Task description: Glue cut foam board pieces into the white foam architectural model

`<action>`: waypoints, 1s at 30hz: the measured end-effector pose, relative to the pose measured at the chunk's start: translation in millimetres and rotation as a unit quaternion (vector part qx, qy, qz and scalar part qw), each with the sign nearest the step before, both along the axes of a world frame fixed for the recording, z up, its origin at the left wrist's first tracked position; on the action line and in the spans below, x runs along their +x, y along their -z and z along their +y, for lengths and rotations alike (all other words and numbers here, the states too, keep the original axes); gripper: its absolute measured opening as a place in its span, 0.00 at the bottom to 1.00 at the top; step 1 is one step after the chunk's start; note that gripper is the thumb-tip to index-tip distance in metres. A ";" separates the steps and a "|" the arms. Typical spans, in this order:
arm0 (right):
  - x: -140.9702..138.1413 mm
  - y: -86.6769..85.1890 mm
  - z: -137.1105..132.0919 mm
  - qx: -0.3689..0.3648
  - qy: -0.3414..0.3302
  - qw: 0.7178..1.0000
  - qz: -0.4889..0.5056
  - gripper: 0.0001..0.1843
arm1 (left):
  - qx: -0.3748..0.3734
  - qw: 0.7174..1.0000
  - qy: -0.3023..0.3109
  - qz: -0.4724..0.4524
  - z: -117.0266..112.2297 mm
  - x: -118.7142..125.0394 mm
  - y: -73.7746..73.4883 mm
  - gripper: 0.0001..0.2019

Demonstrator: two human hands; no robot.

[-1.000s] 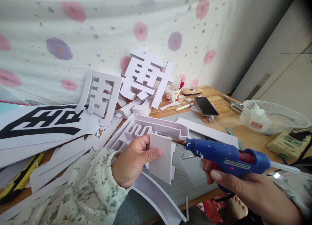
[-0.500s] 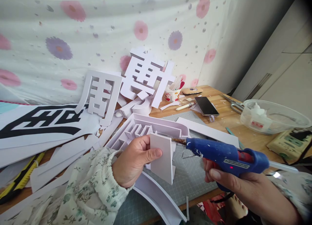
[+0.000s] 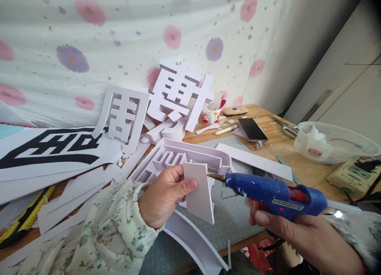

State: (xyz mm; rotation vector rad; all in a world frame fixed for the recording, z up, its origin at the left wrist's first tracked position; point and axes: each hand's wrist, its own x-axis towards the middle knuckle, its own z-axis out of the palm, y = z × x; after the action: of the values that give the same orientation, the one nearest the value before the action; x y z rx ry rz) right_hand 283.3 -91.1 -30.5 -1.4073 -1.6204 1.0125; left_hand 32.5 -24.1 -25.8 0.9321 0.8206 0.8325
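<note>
My left hand point(image 3: 166, 191) pinches a flat white foam board piece point(image 3: 199, 197) between thumb and fingers, holding it upright over the cutting mat. My right hand point(image 3: 300, 227) is wrapped round the handle of a blue hot glue gun point(image 3: 268, 191), its red light lit. The gun's nozzle is at the upper right edge of the piece, touching or very close. A clear glue stick point(image 3: 345, 206) sticks out of the gun's back. Behind my left hand lies a white hollow letter frame point(image 3: 193, 150) with inner walls; a curved white channel point(image 3: 196, 239) rests below the hand.
White cut-out characters point(image 3: 122, 118) lean at the back. White strips point(image 3: 74, 195) and a yellow utility knife point(image 3: 28, 217) lie left. On the right are a phone point(image 3: 253, 129), scissors point(image 3: 287, 127), a clear plastic bowl point(image 3: 351, 138) and a power strip point(image 3: 354, 177). A grey cutting mat point(image 3: 238, 223) lies beneath.
The board piece has turned slightly in my left hand, its lower corner swinging right. The glue gun has shifted a little left, with its nozzle still by the piece's upper edge.
</note>
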 end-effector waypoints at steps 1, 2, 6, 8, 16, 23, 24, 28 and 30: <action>-1.1 -1.3 0.3 0.005 0.005 1.000 -0.003 0.14 | -0.001 1.000 -0.005 -0.002 0.2 0.2 -0.2 0.21; -2.2 -2.5 0.7 0.008 0.005 1.000 -0.007 0.14 | -0.002 1.000 -0.009 -0.003 0.4 0.4 -0.5 0.21; -4.2 -5.9 2.1 0.017 -0.016 0.999 -0.023 0.12 | 0.005 1.000 -0.020 -0.001 0.9 1.4 -1.9 0.21; -4.0 -6.0 2.0 0.032 -0.015 0.999 -0.022 0.12 | 0.009 1.000 -0.024 -0.004 1.0 1.6 -2.4 0.19; -2.6 -3.3 -0.4 0.036 -0.016 0.999 -0.037 0.11 | 0.015 1.000 -0.027 -0.003 2.6 0.2 -2.9 0.20; -1.1 1.5 -1.8 0.020 -0.021 0.999 -0.019 0.10 | 0.011 1.000 -0.028 -0.009 2.7 -1.1 -4.0 0.21; -0.4 1.8 -2.3 0.017 -0.023 0.999 -0.015 0.10 | 0.012 0.999 -0.028 -0.011 2.7 -1.1 -4.2 0.20; 4.0 2.5 -2.9 -0.010 -0.046 0.999 -0.009 0.10 | 0.016 0.999 -0.029 -0.016 3.7 -0.9 -4.3 0.19; 5.8 2.7 -2.5 -0.034 -0.056 0.998 -0.001 0.10 | 0.015 0.999 -0.029 -0.016 4.3 -1.1 -4.3 0.19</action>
State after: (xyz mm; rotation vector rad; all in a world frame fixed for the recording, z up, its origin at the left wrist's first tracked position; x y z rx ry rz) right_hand 289.0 -93.5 -33.2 -1.3739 -1.6960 1.1411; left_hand 31.4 -19.8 -21.5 0.9231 0.8127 0.9105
